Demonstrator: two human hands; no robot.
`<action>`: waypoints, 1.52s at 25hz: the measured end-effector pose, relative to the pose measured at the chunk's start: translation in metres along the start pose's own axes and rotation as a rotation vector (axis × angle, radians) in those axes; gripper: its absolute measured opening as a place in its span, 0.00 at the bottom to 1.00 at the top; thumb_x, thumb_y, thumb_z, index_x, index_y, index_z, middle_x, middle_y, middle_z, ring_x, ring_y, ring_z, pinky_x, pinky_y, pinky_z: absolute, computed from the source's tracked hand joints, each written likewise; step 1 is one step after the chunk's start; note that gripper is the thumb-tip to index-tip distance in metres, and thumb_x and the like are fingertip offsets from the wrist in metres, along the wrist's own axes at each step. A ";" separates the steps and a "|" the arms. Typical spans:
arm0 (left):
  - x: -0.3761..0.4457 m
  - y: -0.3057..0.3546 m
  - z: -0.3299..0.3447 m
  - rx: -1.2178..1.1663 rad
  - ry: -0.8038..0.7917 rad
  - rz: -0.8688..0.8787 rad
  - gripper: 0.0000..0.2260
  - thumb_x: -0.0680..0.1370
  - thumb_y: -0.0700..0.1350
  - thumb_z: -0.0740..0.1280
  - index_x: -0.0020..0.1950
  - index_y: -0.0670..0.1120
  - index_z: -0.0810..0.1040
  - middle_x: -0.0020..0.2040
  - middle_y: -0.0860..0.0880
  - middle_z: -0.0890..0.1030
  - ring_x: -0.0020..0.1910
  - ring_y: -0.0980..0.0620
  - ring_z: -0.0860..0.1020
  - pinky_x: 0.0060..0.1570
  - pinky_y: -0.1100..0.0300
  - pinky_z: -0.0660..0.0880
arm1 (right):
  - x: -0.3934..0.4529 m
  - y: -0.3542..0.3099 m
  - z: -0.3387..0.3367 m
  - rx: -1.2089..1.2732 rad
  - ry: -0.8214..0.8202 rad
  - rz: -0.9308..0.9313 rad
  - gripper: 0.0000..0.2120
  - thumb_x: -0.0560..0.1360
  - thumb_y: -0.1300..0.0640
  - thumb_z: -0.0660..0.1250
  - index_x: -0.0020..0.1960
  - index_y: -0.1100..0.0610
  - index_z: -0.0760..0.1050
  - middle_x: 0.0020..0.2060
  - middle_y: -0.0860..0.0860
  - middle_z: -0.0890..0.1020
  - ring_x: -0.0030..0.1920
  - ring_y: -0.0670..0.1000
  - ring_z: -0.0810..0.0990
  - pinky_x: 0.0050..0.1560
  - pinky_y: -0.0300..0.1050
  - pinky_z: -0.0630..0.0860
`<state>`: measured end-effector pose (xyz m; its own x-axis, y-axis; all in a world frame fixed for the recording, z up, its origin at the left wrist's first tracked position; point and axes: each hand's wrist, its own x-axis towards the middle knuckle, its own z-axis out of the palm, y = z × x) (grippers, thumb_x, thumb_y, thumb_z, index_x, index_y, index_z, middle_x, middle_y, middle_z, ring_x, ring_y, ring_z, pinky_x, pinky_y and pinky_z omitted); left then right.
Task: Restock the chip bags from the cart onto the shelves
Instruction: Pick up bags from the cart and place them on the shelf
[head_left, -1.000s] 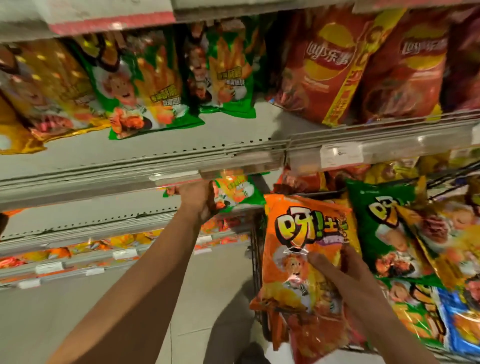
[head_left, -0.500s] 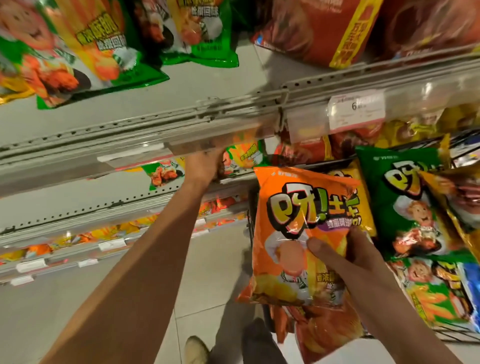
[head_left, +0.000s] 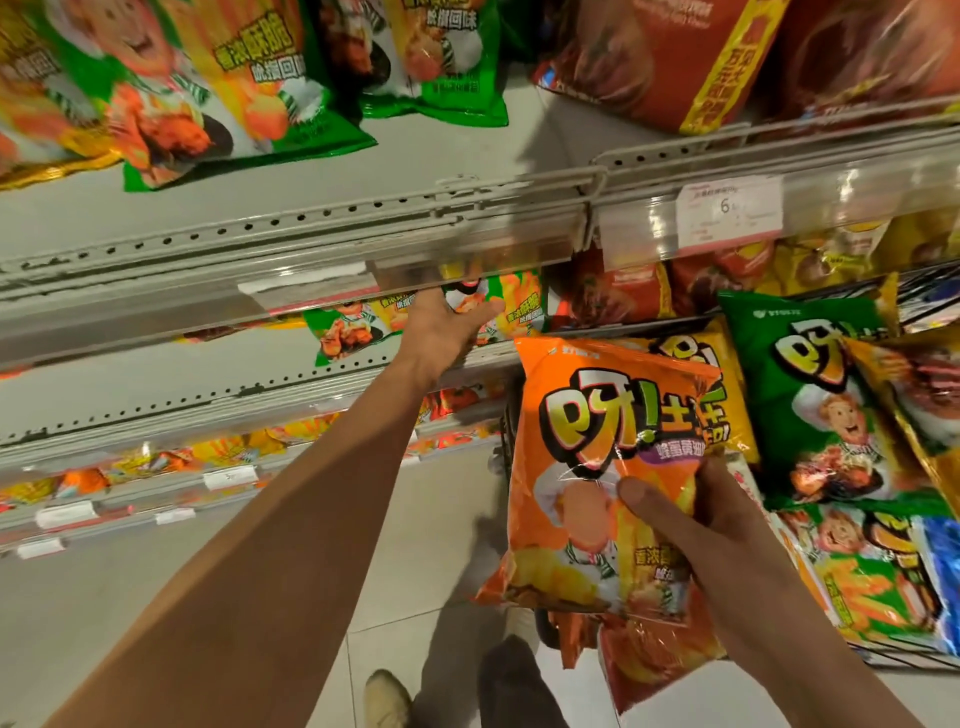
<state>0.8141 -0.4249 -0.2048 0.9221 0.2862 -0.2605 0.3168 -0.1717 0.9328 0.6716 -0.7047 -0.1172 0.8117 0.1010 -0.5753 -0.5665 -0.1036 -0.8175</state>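
I see the shelves (head_left: 291, 228) filling the left and far side, green chip bags (head_left: 244, 88) lying on the upper one. The cart (head_left: 924, 660) stands at the right, piled with more bags, a green bag (head_left: 810, 395) on top. My right hand (head_left: 711, 525) pinches the orange chip bag (head_left: 597, 467) near the cart's left edge, thumb across its front. My left hand (head_left: 441, 332) reaches under the upper shelf, fingers spread, touching a small green bag (head_left: 498, 306) on the lower shelf.
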 end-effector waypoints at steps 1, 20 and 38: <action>0.004 0.003 0.001 0.013 -0.012 -0.016 0.10 0.74 0.47 0.77 0.47 0.43 0.81 0.38 0.43 0.77 0.34 0.50 0.73 0.37 0.55 0.73 | 0.000 0.001 -0.001 0.002 -0.004 0.000 0.27 0.62 0.42 0.78 0.58 0.45 0.76 0.52 0.50 0.88 0.51 0.55 0.88 0.55 0.63 0.82; -0.176 -0.060 -0.138 0.312 0.239 -0.011 0.30 0.77 0.47 0.74 0.76 0.42 0.68 0.71 0.42 0.71 0.72 0.45 0.69 0.69 0.58 0.64 | -0.027 0.013 0.108 -0.259 -0.086 -0.139 0.20 0.68 0.46 0.80 0.53 0.41 0.72 0.48 0.39 0.82 0.40 0.35 0.83 0.29 0.28 0.75; -0.261 -0.168 -0.490 0.825 0.303 -0.074 0.33 0.80 0.51 0.67 0.80 0.44 0.58 0.79 0.41 0.59 0.79 0.43 0.55 0.77 0.54 0.53 | -0.022 0.045 0.510 -0.101 -0.445 -0.056 0.27 0.66 0.59 0.80 0.63 0.61 0.79 0.57 0.64 0.85 0.58 0.67 0.83 0.60 0.72 0.78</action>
<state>0.4111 -0.0089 -0.1713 0.8313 0.5412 -0.1263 0.5408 -0.7353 0.4086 0.5554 -0.2067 -0.1551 0.6881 0.5223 -0.5038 -0.4888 -0.1795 -0.8537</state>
